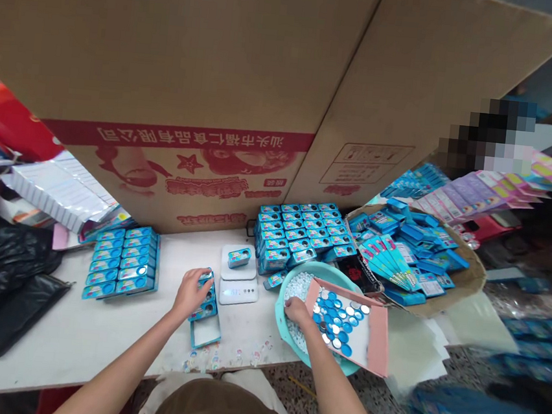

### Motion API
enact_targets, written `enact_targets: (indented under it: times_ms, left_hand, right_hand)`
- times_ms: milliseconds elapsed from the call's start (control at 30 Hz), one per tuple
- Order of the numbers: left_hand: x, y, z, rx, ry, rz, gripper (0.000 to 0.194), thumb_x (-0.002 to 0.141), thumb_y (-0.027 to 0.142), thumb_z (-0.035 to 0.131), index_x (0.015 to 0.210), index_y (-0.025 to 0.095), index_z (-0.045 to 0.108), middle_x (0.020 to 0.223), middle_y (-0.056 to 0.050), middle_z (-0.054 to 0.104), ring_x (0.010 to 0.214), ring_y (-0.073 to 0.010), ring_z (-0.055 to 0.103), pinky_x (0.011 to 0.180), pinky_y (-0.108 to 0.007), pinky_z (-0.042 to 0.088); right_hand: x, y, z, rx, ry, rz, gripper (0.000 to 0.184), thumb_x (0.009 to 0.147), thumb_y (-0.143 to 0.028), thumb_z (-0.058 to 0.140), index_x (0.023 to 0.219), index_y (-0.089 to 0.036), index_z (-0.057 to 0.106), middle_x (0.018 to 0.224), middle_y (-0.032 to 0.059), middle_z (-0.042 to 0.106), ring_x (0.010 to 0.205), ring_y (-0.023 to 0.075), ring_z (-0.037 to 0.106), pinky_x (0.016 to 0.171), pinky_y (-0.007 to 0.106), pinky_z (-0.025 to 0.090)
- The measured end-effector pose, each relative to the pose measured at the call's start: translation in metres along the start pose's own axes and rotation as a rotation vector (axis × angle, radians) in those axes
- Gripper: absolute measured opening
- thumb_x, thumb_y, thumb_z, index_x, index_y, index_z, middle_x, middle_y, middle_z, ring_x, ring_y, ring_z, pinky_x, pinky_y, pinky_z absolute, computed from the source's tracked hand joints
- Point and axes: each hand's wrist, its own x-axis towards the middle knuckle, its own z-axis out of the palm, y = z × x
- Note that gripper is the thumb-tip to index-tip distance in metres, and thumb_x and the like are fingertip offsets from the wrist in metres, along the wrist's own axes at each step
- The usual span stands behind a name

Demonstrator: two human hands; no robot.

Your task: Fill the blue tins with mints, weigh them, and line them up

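Observation:
My left hand rests on a small stack of blue tins lying in a shallow blue tray on the white table, fingers curled over the top tin. My right hand reaches into a teal basin of small white candies, fingers closed among them. A pink tray with several blue and silver lids lies across the basin. One blue tin sits on a small white scale between my hands.
A filled display box of blue tins stands at the left, a larger block of tins behind the basin. A cardboard box of blue packets is at the right. Big cartons wall the back. Black bags lie far left.

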Motion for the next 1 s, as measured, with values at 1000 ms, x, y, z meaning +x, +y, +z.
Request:
enact_targets:
  times_ms: [1000]
  left_hand:
    - [0.012, -0.008, 0.018, -0.076, 0.017, 0.0, 0.025, 0.079, 0.037, 0.052, 0.095, 0.021, 0.063, 0.099, -0.005, 0.066, 0.101, -0.0224, 0.057, 0.093, -0.04, 0.043]
  right_hand:
    - [-0.011, -0.171, -0.033, 0.058, 0.341, -0.413, 0.02, 0.083, -0.018, 0.052, 0.093, -0.016, 0.07, 0.093, 0.008, 0.068, 0.084, 0.016, 0.064, 0.077, 0.022, 0.046]
